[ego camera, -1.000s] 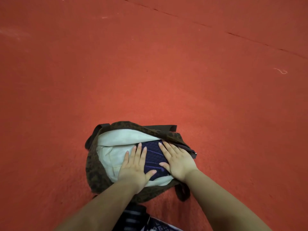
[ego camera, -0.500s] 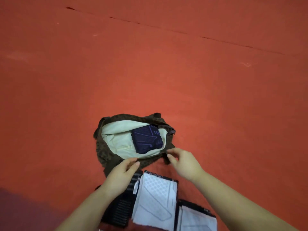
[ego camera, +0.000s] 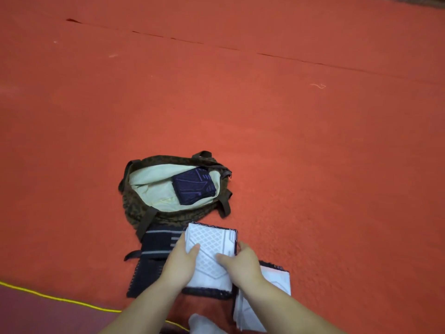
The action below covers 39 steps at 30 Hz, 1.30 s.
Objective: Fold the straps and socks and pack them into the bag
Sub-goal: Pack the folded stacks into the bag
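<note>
**Caller:** Red carpet, is that what fills the view?

**Operator:** Yes, from my remote seat I see a red carpeted floor (ego camera: 265,112) across nearly all of the head camera's view, with a thin dark seam (ego camera: 289,59) running across the far part. Near the middle lies a brown patterned bag (ego camera: 134,206), mouth open toward me, pale lining (ego camera: 154,186) showing. Inside it, toward the right, sits a folded dark blue piece (ego camera: 193,188) with faint line markings.

**Caller:** And the hands?

**Operator:** Both reach in from the near edge. Between them is a folded white piece with a diamond grid pattern (ego camera: 212,244), just near of the bag. The left hand (ego camera: 179,263) grips its left edge, thumb on top, fingers tucked out of sight beneath. The right hand (ego camera: 243,262) grips its right side, thumb pressed on the top face, fingers curled round the edge.

**Caller:** Anything else to pack?

**Operator:** Left of the white piece lies a dark striped strap (ego camera: 159,239), partly under the left hand, touching the bag's near rim. Right of it, behind the right wrist, lies another white folded piece with dark trim (ego camera: 277,278). Whether these are socks or straps I cannot tell. A yellow cord (ego camera: 57,299) crosses the near left corner.
</note>
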Each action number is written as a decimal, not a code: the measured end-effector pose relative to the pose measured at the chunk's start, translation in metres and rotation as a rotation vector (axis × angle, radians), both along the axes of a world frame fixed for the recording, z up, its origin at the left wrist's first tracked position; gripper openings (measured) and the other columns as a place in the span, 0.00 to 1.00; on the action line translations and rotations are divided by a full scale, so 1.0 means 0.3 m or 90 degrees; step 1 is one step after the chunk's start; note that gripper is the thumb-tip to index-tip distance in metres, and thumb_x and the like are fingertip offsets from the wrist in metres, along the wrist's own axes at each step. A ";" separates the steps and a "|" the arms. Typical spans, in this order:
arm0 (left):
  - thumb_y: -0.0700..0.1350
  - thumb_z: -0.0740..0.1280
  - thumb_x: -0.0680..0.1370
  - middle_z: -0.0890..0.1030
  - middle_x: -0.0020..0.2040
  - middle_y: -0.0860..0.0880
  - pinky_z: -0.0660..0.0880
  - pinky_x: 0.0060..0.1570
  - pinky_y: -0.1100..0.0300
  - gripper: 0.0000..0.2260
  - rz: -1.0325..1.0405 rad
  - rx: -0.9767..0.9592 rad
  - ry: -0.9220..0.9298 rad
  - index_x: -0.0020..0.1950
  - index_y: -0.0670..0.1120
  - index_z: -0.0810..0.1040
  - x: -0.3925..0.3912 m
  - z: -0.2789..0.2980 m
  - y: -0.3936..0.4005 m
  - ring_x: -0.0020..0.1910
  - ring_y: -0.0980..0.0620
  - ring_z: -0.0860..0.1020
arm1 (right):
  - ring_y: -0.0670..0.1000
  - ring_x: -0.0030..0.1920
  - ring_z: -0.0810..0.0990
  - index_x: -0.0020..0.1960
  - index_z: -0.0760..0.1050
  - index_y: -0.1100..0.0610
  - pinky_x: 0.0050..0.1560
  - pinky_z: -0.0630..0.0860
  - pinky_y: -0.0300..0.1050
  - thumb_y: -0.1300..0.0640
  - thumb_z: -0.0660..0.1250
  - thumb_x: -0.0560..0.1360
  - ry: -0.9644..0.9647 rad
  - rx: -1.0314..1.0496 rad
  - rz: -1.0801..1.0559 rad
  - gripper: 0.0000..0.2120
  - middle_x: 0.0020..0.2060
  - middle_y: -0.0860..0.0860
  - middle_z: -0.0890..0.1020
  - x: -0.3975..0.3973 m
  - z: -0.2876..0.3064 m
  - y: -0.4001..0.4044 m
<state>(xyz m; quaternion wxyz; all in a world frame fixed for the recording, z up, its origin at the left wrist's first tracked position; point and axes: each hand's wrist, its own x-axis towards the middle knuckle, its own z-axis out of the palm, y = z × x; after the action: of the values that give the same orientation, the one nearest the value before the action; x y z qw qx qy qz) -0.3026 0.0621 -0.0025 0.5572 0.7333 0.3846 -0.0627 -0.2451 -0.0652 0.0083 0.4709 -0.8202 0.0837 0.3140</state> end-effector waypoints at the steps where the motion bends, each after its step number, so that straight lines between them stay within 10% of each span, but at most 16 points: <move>1: 0.41 0.61 0.80 0.77 0.64 0.47 0.68 0.65 0.54 0.19 0.009 0.001 0.005 0.71 0.44 0.68 0.001 -0.007 0.001 0.62 0.48 0.74 | 0.52 0.45 0.82 0.53 0.76 0.60 0.47 0.77 0.42 0.64 0.74 0.68 0.019 0.033 -0.034 0.14 0.45 0.53 0.83 -0.001 0.001 0.004; 9: 0.47 0.61 0.81 0.83 0.51 0.50 0.74 0.44 0.63 0.09 0.070 -0.103 -0.045 0.58 0.48 0.77 -0.011 0.033 0.021 0.49 0.54 0.81 | 0.48 0.47 0.82 0.52 0.75 0.57 0.52 0.78 0.43 0.53 0.69 0.75 0.027 0.156 -0.019 0.10 0.47 0.52 0.83 -0.003 0.035 0.018; 16: 0.65 0.70 0.70 0.83 0.55 0.50 0.74 0.60 0.50 0.30 0.097 -0.307 -0.123 0.65 0.49 0.74 0.031 0.134 0.162 0.54 0.50 0.82 | 0.58 0.54 0.82 0.61 0.75 0.61 0.60 0.75 0.60 0.46 0.71 0.72 0.180 0.374 0.051 0.25 0.53 0.58 0.83 0.174 0.133 0.079; 20: 0.54 0.68 0.73 0.84 0.54 0.46 0.74 0.59 0.46 0.16 0.153 -0.456 -0.123 0.57 0.47 0.79 0.136 0.231 0.260 0.54 0.45 0.81 | 0.58 0.51 0.83 0.60 0.75 0.60 0.55 0.78 0.59 0.50 0.66 0.76 0.181 0.399 0.069 0.18 0.52 0.58 0.84 0.301 0.188 0.164; 28: 0.49 0.66 0.79 0.83 0.51 0.48 0.78 0.49 0.55 0.12 0.137 -0.187 -0.087 0.58 0.43 0.77 0.402 0.133 0.472 0.49 0.50 0.82 | 0.53 0.52 0.80 0.59 0.74 0.58 0.54 0.76 0.48 0.48 0.67 0.75 -0.117 0.126 0.103 0.17 0.53 0.54 0.81 0.540 0.085 0.459; 39: 0.45 0.64 0.79 0.74 0.66 0.39 0.69 0.63 0.52 0.21 0.200 0.071 0.106 0.69 0.37 0.68 0.343 -0.210 0.645 0.64 0.40 0.73 | 0.54 0.63 0.73 0.71 0.63 0.59 0.56 0.67 0.40 0.55 0.71 0.74 -0.121 -0.009 0.298 0.30 0.64 0.55 0.75 0.475 -0.182 0.721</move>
<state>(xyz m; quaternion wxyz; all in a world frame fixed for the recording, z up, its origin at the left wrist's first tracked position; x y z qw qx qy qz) -0.1996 0.2555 -0.0654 0.4847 0.6864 0.5419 -0.0137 -0.1026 0.1511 -0.0464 0.3854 -0.8464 -0.1508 0.3352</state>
